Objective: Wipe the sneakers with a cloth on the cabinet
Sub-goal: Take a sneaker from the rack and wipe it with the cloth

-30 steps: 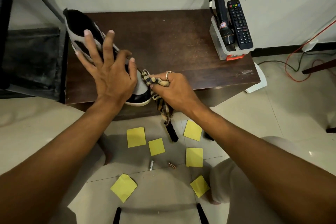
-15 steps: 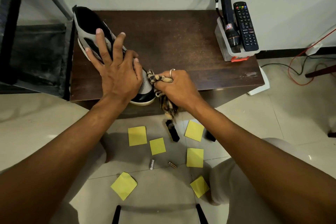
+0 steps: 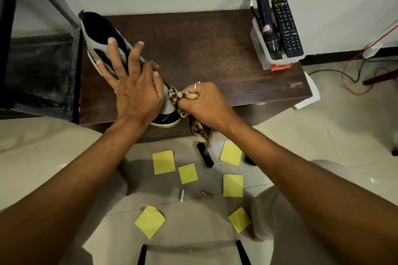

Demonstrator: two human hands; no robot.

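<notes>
A grey and black sneaker point(image 3: 101, 36) lies on the dark wooden cabinet point(image 3: 204, 49), heel toward the wall, toe at the front edge. My left hand point(image 3: 133, 86) presses flat on its upper with fingers spread. My right hand point(image 3: 202, 103) grips a bunched brown-and-cream patterned cloth point(image 3: 178, 97) against the sneaker's toe. A tail of the cloth hangs below the cabinet edge. The middle of the sneaker is hidden under my left hand.
A clear bin point(image 3: 271, 54) at the cabinet's right rear holds a black torch point(image 3: 263, 11) and a remote point(image 3: 286, 26). On the floor lie several yellow sticky notes point(image 3: 163, 162), a black brush point(image 3: 205, 155) and two batteries point(image 3: 182, 194). A dark stand point(image 3: 38, 75) is to the left; cables point(image 3: 353, 75) run to the right.
My right hand with the cloth has shifted slightly along the sneaker's toe. My left hand has stayed pressed on the sneaker. The view has drifted a little.
</notes>
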